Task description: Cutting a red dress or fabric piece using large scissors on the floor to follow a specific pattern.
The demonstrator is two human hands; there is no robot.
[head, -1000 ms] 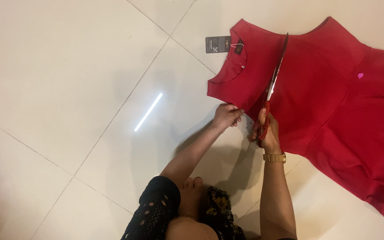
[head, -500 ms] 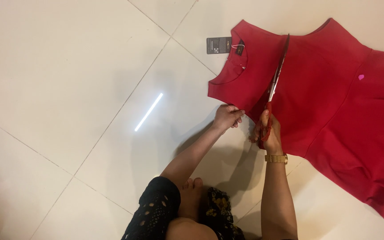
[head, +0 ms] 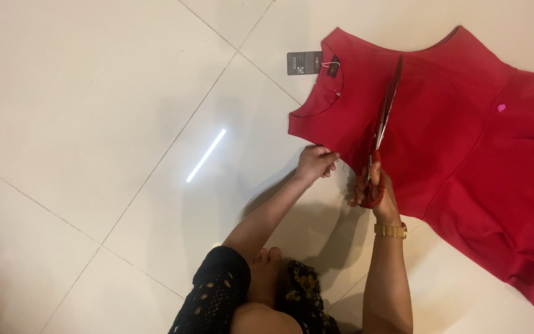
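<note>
Floor of large pale glossy tiles (head: 94, 93) carries everything here, with a streak of reflected light left of centre. The left hand (head: 315, 163) reaches forward and pinches the lower side edge of the sleeveless red fabric dress (head: 452, 142), fingers curled onto the cloth beside the armhole. A dark rectangular tag (head: 304, 62) hangs at the neckline. Just to the right, the right hand (head: 375, 192), a gold wristwatch (head: 390, 231) on its wrist, is closed through the red handles of long metal scissors (head: 383, 120). Their blades run away from the person, up across the bodice toward the shoulder. The skirt spreads off to the right.
</note>
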